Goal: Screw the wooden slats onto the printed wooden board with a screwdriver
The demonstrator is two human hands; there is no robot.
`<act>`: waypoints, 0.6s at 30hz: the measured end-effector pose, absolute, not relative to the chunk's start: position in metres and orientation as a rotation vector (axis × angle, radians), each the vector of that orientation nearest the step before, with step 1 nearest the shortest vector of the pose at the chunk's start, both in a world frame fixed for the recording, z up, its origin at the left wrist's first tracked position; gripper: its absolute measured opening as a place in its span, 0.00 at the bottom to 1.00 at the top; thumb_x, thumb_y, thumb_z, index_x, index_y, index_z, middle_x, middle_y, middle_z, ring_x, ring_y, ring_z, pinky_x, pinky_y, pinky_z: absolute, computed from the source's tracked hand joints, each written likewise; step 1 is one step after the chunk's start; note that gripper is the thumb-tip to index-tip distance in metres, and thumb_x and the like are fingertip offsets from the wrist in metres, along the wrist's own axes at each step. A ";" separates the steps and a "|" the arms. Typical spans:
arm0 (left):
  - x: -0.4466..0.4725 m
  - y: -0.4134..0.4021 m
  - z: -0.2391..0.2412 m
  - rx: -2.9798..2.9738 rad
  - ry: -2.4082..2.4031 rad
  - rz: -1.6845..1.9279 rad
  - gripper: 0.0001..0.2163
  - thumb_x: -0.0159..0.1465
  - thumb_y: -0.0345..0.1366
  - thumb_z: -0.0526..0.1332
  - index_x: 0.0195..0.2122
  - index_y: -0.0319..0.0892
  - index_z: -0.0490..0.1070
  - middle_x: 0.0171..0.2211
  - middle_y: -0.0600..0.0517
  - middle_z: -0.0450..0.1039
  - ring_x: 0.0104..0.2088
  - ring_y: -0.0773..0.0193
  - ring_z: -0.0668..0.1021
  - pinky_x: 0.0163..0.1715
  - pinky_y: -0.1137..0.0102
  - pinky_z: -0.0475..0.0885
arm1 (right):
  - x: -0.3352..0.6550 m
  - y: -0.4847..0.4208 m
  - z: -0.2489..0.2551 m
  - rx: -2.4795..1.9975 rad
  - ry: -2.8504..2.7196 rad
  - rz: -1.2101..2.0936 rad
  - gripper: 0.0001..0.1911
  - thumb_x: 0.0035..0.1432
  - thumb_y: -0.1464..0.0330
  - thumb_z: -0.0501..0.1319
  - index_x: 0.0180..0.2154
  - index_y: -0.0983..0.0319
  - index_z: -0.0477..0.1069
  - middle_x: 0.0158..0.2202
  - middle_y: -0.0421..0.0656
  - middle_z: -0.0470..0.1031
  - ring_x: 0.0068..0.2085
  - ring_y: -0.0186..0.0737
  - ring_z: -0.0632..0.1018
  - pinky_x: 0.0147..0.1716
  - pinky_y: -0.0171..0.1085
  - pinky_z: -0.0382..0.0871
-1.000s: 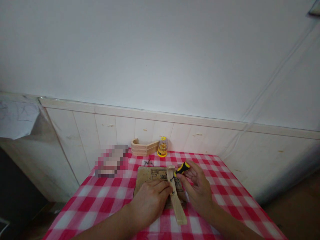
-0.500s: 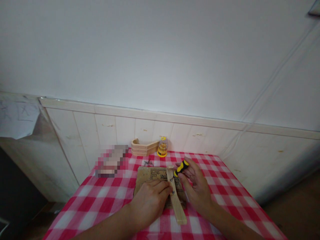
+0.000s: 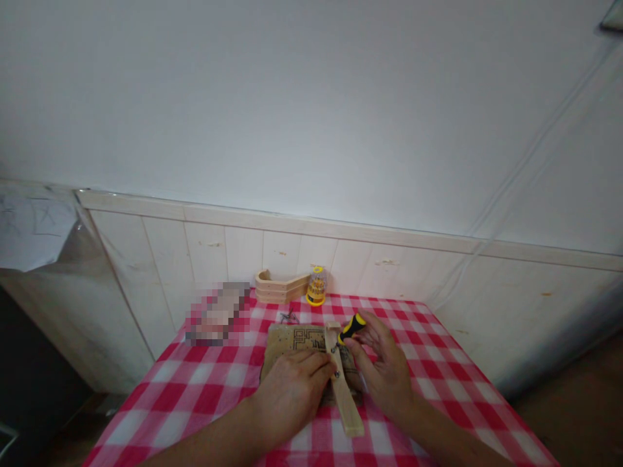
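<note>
A pale wooden piece [image 3: 346, 405] with a hooked far end lies across a piece of brown cardboard [image 3: 282, 340] printed with dark lines. My left hand [image 3: 296, 383] presses down on the cardboard, its fingertips gripping the wood's left edge. In my right hand [image 3: 384, 363] is a yellow and black screwdriver [image 3: 352, 329], pinched by the handle and tilted. Its tip meets the wood at a small dark screw [image 3: 333, 349]. Closer to me on the same piece sits a second screw [image 3: 337, 374], beside my left fingertips.
Behind the cardboard lies a small pile of dark screws [image 3: 289, 316]. Several stacked wooden hooks [image 3: 277, 288] and a yellow-based bit case [image 3: 316, 287] stand by the wall. A pixelated patch [image 3: 219, 314] covers something at left on the checked tablecloth [image 3: 165, 389].
The screwdriver handle has tipped and turned slightly in my right hand, whose fingers have shifted a little. My left hand and the wooden piece have stayed put.
</note>
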State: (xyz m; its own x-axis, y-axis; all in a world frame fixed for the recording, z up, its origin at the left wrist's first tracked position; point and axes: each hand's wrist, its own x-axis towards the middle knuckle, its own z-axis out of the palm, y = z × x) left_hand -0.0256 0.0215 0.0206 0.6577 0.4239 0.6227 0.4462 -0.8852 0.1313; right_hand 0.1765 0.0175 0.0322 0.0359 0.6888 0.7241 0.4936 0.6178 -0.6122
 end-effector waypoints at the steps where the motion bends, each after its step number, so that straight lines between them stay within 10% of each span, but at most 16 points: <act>1: -0.026 0.022 0.021 -2.831 -0.744 -1.048 0.11 0.65 0.24 0.58 0.45 0.41 0.75 0.44 0.48 0.81 0.39 0.61 0.82 0.45 0.65 0.80 | 0.176 0.017 0.033 -1.005 -1.613 0.191 0.22 0.64 0.67 0.64 0.59 0.55 0.69 0.46 0.47 0.83 0.43 0.44 0.85 0.41 0.40 0.84; 18: -0.026 0.021 0.020 -2.815 -0.762 -1.040 0.11 0.65 0.25 0.58 0.46 0.41 0.76 0.44 0.48 0.81 0.39 0.60 0.82 0.42 0.66 0.80 | 0.174 -0.002 0.040 -0.872 -1.692 0.182 0.28 0.65 0.75 0.59 0.63 0.53 0.60 0.49 0.48 0.77 0.47 0.44 0.82 0.46 0.41 0.81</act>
